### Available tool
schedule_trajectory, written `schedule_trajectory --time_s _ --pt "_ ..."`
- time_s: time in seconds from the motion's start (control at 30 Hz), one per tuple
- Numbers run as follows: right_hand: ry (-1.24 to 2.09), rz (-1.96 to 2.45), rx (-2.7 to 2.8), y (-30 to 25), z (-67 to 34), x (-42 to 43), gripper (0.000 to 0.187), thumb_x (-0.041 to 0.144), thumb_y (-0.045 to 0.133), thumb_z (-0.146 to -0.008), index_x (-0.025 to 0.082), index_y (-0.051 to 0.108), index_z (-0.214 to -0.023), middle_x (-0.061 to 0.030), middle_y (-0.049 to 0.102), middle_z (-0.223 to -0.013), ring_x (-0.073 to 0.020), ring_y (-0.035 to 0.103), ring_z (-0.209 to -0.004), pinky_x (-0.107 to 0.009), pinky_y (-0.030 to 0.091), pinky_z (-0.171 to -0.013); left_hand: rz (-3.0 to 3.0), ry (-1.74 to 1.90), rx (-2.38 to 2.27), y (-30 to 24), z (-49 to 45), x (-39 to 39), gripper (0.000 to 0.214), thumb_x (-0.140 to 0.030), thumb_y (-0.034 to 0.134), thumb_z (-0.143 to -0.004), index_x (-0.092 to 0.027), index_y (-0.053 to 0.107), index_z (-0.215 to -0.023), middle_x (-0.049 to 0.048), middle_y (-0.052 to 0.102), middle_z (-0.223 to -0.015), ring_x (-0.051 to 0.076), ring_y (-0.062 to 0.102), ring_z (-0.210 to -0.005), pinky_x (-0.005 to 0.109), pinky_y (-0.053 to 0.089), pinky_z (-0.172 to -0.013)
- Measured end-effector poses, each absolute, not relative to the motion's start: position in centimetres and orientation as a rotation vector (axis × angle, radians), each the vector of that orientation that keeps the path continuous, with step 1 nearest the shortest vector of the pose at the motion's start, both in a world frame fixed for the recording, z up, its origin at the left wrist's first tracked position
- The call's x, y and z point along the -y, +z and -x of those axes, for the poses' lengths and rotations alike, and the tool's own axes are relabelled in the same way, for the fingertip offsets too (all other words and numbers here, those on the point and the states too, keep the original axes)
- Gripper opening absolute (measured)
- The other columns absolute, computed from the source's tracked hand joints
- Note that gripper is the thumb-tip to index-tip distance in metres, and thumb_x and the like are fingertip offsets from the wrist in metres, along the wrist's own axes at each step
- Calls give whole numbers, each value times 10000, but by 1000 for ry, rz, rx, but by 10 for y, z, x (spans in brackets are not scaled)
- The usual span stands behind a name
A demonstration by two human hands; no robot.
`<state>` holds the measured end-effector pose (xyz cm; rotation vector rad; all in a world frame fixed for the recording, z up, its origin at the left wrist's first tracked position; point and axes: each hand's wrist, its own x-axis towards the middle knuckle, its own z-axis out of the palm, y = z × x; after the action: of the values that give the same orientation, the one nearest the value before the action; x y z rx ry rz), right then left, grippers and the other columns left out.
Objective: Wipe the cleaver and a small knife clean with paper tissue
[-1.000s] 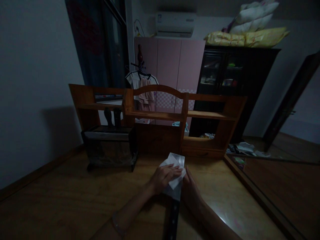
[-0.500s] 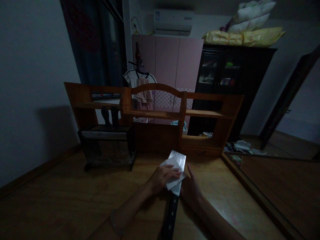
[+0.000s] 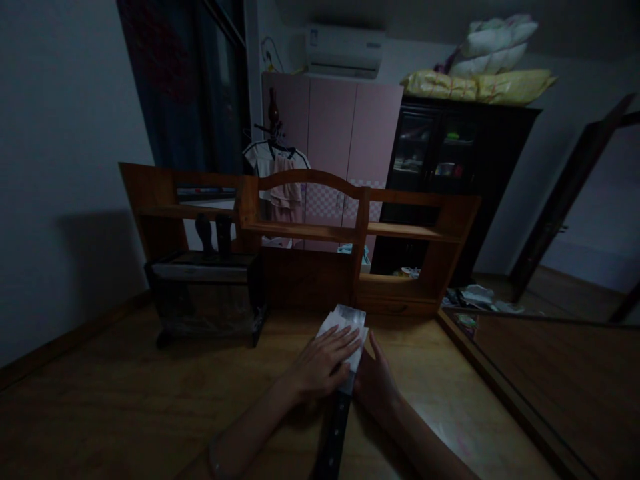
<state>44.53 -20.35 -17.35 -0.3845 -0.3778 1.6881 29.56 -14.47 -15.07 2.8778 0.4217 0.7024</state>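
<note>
A kitchen knife (image 3: 336, 427) with a broad blade and a black riveted handle points away from me over the wooden table (image 3: 150, 413). My left hand (image 3: 323, 363) lies across the blade, fingers side by side, pressing a white tissue (image 3: 356, 360) onto its upper face. The blade's squared tip shows beyond the tissue. On the right edge of the blade, my right hand (image 3: 377, 383) supports the knife, thumb raised and the other fingers hidden behind the blade. Neither hand is on the handle.
A dark knife block (image 3: 205, 303) with two black knife handles stands on the left of the table. Behind it runs a wooden shelf unit (image 3: 310, 232). A raised wooden edge (image 3: 493, 380) borders the table on the right.
My left hand has flattened and its fingers now spread further over the tissue and blade. The tissue has shifted slightly toward the blade's tip. The view has turned slightly.
</note>
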Motion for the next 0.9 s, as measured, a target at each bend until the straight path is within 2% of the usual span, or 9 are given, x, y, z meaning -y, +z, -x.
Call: schedule_trajectory --time_s 0.2,0.4,0.63,0.7,0.77,0.83,0.9 --pt "1678 406 359 -172 -444 204 389 465 557 -835 159 647 -1058 -96 681 -1107 -204 617 -1045 -386 470 -927 -2868 652 -260 -146 -295 148 532 -238 389 -904 -261 332 -1433 -8 295 -1497 174 246 -1390 405 182 -1156" --pt "1611 445 253 -179 -446 201 315 386 573 -846 127 656 -1007 -102 714 -954 -228 672 -892 -390 501 -861 -2822 710 -301 -146 -299 151 440 -228 330 -934 -249 469 -1350 4 457 -1406 145 356 -1338 390 191 -1149" --pt "1612 431 241 -171 -444 204 320 365 501 -879 94 647 -968 -101 713 -851 -211 672 -784 -353 524 -773 -2634 766 -237 -150 -296 143 423 -274 254 -972 -264 554 -1270 -9 521 -1352 141 407 -1302 386 231 -1118" --pt "1617 451 248 -172 -444 203 307 370 503 -872 106 652 -918 -78 703 -780 -193 659 -718 -331 527 -737 -2544 806 -212 -151 -297 142 444 -298 241 -972 -235 638 -1160 6 593 -1274 154 467 -1251 391 233 -1112" --pt "1638 462 288 -174 -446 202 279 382 514 -859 142 648 -813 -34 664 -658 -171 625 -622 -317 529 -694 -2411 860 -196 -151 -299 143 527 -313 203 -970 -199 716 -941 26 693 -1088 161 563 -1129 387 246 -1104" --pt "1658 450 341 -177 -447 201 279 396 526 -847 176 618 -703 6 601 -554 -154 575 -539 -319 528 -671 -2253 917 -209 -151 -301 147 631 -317 144 -965 -182 698 -696 40 728 -860 159 633 -959 379 270 -1091" --pt "1664 434 385 -178 -448 201 295 419 526 -844 179 612 -695 8 590 -551 -158 559 -521 -344 526 -675 -2127 963 -235 -149 -302 150 675 -319 108 -956 -192 623 -539 45 704 -703 156 649 -816 378 297 -1075"
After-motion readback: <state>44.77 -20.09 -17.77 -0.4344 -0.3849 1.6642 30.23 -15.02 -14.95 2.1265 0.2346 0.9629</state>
